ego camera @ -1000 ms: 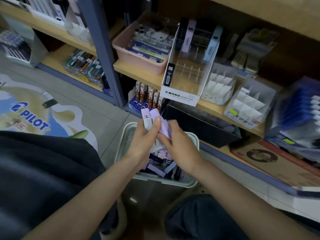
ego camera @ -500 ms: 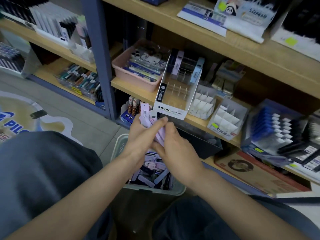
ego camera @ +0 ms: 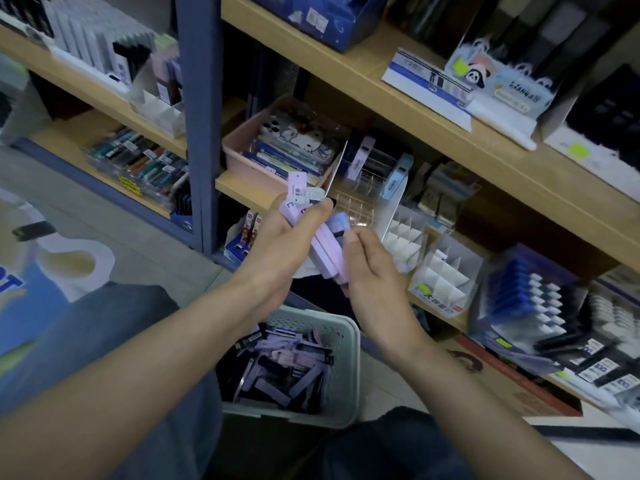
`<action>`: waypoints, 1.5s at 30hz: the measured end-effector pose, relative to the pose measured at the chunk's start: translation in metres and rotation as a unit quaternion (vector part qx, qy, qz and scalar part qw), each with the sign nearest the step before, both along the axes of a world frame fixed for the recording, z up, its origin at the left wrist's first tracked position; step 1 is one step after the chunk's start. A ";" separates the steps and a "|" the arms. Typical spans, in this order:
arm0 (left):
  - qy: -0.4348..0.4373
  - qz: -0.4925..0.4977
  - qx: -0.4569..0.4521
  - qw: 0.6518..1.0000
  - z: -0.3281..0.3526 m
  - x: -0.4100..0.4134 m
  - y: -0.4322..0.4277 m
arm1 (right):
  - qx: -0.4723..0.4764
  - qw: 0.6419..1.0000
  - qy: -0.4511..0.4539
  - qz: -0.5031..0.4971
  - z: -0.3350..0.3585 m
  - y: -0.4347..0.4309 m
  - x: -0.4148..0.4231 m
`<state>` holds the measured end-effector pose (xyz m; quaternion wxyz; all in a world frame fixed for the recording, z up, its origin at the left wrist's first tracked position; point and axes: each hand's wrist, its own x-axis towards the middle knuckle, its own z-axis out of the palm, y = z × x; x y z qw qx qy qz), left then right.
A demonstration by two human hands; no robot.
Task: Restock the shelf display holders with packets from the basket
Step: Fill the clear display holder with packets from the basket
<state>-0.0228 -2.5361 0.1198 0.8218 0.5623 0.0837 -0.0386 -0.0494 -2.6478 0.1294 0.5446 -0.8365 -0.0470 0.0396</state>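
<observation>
— What is the basket [ego camera: 348,344] made of?
— Matt plastic with perforated walls. The packets [ego camera: 326,251] look smooth and faintly glossy; plastic or card, I can't tell which.
— And the shelf [ego camera: 346,79]?
— Pale matt wood-look boards, and its post [ego camera: 199,116] looks like blue-painted metal. The display holder [ego camera: 356,199] is clear glossy plastic, and the divider boxes [ego camera: 446,275] look like white card.

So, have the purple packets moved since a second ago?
Yes. The purple packets, gripped by the left hand and right hand, rose from over the basket toward the clear display holder.
</observation>
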 end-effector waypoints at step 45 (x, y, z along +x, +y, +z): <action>0.007 -0.033 0.027 0.999 -0.032 0.090 0.015 | -0.548 0.814 -0.108 -0.157 -0.017 -0.044 0.205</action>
